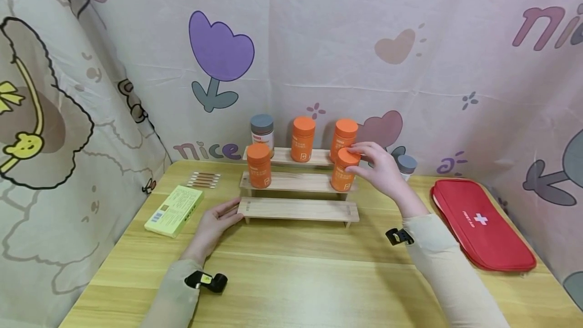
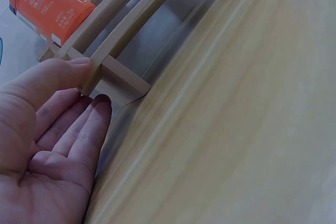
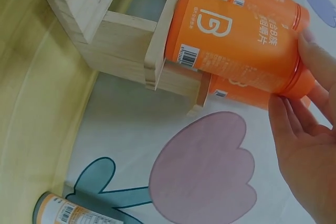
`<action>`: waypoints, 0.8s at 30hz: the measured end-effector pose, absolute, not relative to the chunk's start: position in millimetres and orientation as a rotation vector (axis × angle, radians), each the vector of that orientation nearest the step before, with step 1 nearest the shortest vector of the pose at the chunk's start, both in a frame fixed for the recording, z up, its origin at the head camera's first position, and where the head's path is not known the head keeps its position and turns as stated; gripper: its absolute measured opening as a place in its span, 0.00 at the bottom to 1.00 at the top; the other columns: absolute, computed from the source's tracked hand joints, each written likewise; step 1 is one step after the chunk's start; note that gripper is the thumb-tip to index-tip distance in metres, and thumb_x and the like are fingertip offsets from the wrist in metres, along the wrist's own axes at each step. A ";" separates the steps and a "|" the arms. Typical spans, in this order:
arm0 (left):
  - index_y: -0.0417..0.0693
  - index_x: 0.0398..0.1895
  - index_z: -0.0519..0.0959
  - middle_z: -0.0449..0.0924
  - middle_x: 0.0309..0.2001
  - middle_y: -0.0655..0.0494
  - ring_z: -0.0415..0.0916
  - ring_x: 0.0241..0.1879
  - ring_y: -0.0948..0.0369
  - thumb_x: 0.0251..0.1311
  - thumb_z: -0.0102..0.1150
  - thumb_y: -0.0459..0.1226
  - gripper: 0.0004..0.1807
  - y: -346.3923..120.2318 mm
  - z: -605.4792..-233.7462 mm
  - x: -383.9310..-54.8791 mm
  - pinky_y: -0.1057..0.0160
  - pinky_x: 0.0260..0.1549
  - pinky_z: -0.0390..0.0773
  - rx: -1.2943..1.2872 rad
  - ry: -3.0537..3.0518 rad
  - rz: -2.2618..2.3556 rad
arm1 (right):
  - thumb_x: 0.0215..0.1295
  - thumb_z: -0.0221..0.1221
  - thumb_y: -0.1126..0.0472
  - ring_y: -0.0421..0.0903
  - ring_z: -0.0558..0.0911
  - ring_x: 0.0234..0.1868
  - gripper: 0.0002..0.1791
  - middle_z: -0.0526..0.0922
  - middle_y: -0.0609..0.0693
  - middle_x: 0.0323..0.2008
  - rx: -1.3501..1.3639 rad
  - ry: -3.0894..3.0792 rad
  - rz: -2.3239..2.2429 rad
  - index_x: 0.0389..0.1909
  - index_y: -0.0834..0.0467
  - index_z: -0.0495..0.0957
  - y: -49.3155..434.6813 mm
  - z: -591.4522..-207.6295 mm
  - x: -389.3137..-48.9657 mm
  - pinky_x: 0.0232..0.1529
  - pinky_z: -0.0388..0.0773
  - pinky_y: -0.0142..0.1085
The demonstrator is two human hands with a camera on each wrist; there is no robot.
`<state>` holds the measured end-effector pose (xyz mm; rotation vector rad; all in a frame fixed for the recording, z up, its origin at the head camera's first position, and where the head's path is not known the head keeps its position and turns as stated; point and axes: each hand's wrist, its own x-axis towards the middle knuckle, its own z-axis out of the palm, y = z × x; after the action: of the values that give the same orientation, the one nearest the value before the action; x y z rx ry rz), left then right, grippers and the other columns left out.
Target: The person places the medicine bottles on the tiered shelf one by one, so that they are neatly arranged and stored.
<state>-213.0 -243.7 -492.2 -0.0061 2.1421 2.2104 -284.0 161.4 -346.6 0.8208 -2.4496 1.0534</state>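
Observation:
A three-step wooden display rack (image 1: 298, 209) stands on the table. My right hand (image 1: 380, 171) grips an orange bottle (image 3: 231, 40) by its lid, at the right end of the middle step. At that step's left end stands another orange bottle (image 1: 259, 168). The top step bears a grey-lidded bottle (image 1: 262, 133) and two orange bottles, one in the middle (image 1: 302, 140) and one on the right (image 1: 341, 138). My left hand (image 1: 218, 227) holds the left end of the lowest step, thumb against its edge and fingers beneath in the left wrist view.
On the left lie a yellow-green box (image 1: 175, 210) and a pack of cotton swabs (image 1: 203, 180). A red first aid pouch (image 1: 483, 227) lies on the right. Behind my right wrist stands another grey-lidded bottle (image 1: 406, 164). A printed curtain (image 1: 328, 39) hangs behind the table.

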 end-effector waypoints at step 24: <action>0.37 0.67 0.65 0.62 0.67 0.40 0.71 0.58 0.62 0.59 0.63 0.31 0.32 -243.6 -491.3 -212.5 0.68 0.51 0.76 0.026 2.127 2.235 | 0.62 0.64 0.60 0.69 0.65 0.59 0.28 0.66 0.72 0.59 0.163 -2.579 0.894 0.59 0.70 0.70 270.7 -391.8 -311.4 0.57 0.62 0.61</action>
<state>-212.5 -243.6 -491.3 0.0259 2.1275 2.2347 -311.4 270.7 -391.8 0.1630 -2.5787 0.8940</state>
